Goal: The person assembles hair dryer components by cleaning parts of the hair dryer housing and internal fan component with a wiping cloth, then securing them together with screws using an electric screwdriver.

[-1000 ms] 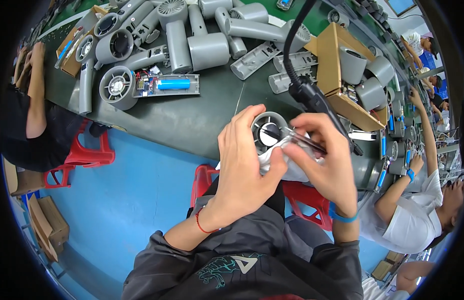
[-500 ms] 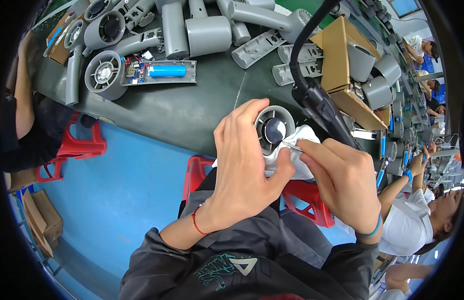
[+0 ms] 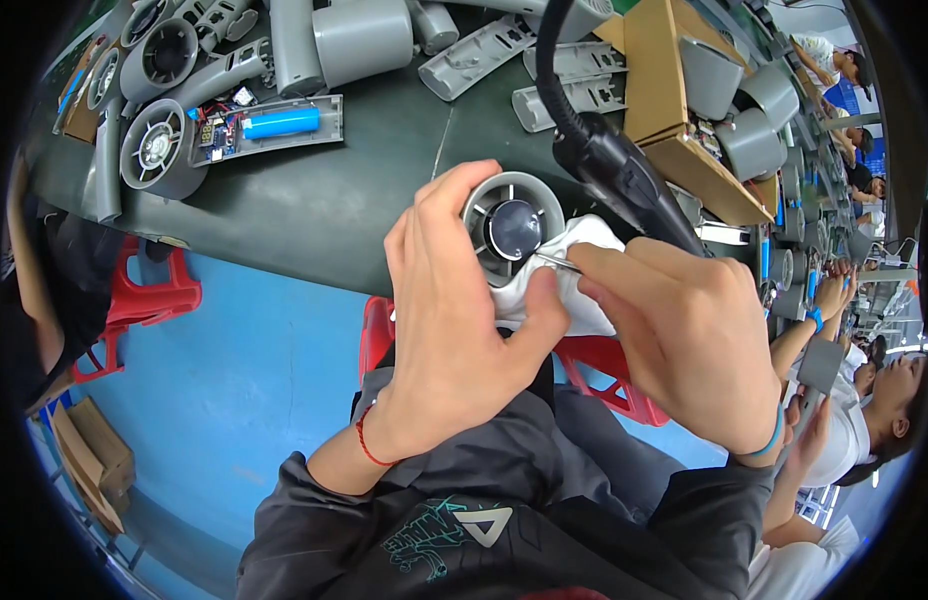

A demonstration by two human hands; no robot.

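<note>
My left hand [image 3: 454, 300] is closed around a grey round fan housing [image 3: 544, 197] with spokes and a dark, shiny round hub [image 3: 514, 230]. The thumb presses a white cloth [image 3: 584, 300] against the near side of the housing. My right hand [image 3: 684, 330] pinches a thin metal tool, like tweezers [image 3: 557, 261]; its tip touches the lower right edge of the hub. The far end of the tool is hidden in the right hand.
A black flexible-neck device [image 3: 624, 180] arches close beyond my hands. Grey fan parts and an opened handle with a blue battery [image 3: 281, 123] lie on the dark green table [image 3: 384, 190]. A cardboard box [image 3: 656, 90] holds grey housings. Co-workers sit to the right; red stools [image 3: 154, 295] stand below.
The fan housing and both hands appear slightly further left and higher, as does the table. Both holds stay the same. At the right, a co-worker's hand now shows with a grey fan.
</note>
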